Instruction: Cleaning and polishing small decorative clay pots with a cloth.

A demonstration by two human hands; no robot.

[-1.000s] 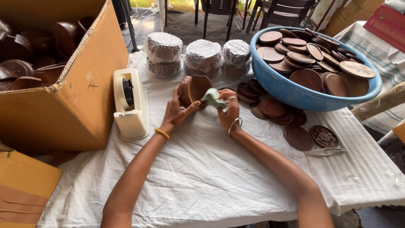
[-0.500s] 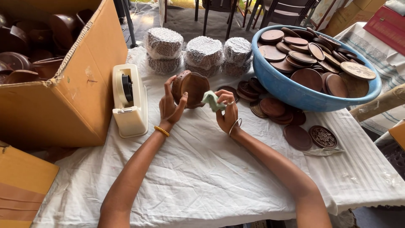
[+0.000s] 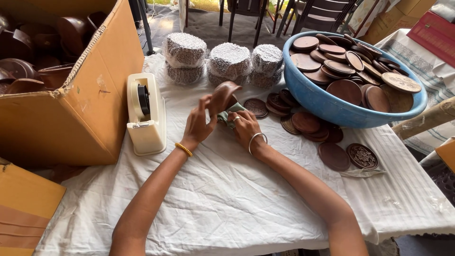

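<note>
My left hand (image 3: pixel 198 124) holds a brown wooden bowl (image 3: pixel 224 96) tilted on edge above the white tablecloth (image 3: pixel 213 199). My right hand (image 3: pixel 245 129) grips a pale green cloth (image 3: pixel 229 116) pressed against the bowl's lower side. Both hands meet at the middle of the table, just right of the cream tape dispenser (image 3: pixel 147 114).
A big cardboard box (image 3: pixel 80 104) of dark wooden bowls stands at the left. A blue basin (image 3: pixel 327 104) full of round wooden discs sits at the right, with more discs (image 3: pixel 308 124) loose beside it. Three bubble-wrapped stacks (image 3: pixel 230 62) line the far edge. Chairs stand beyond.
The bowl has turned in my left hand from facing me to edge-on, and my right hand with the cloth has moved in against it.
</note>
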